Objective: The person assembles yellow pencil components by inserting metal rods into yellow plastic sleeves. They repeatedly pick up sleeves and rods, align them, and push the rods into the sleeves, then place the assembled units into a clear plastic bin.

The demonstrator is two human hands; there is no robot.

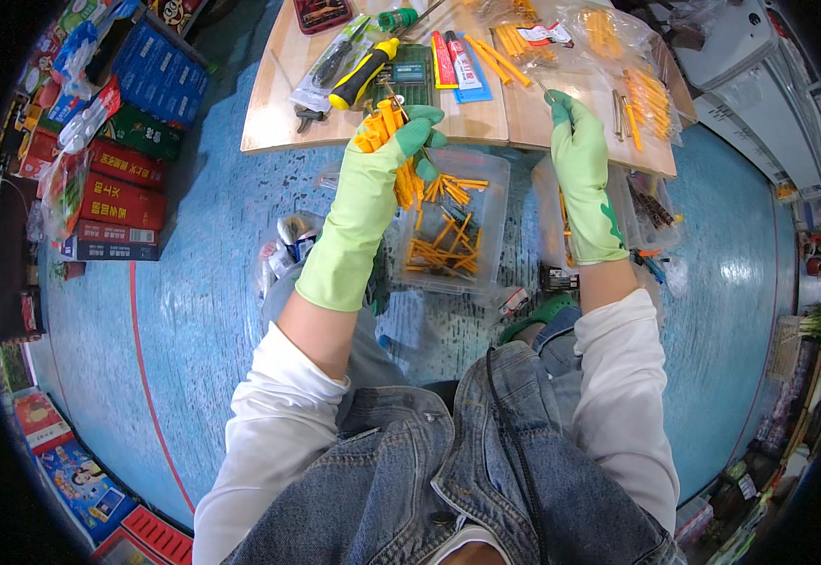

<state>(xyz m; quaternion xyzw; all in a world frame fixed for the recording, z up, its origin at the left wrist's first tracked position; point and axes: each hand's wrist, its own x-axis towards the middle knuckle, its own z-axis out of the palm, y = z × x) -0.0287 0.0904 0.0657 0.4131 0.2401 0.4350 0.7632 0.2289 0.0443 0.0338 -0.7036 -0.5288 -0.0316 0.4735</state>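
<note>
1. Far left of the frame: stacked red cartons [123,193] on the blue floor, apart from the work
2. Upper left of centre: the yellow-and-black screwdriver [363,75] lies on the wooden table [269,118], touched by neither hand
3. Centre, just left of the middle: the gloved left hand [387,158] has its fingers closed around a bunch of yellow wall plugs [384,122], some hanging below the glove
4. Centre, below the table edge: a clear plastic bin [500,202] holds many loose plugs [443,250], so plenty seems left to handle
5. Upper centre: two yellow plugs [495,61] lie loose on the tabletop
6. Upper right of centre: the gloved right hand [578,141] has thumb and forefinger together, apparently pinching a slim metal screw [544,88]; with one piece here and a bunch opposite, the work looks part-way through
7. Upper right: clear bags [651,102] already contain yellow plugs; beside them lie loose metal screws [618,115], seemingly not yet dealt with
</note>
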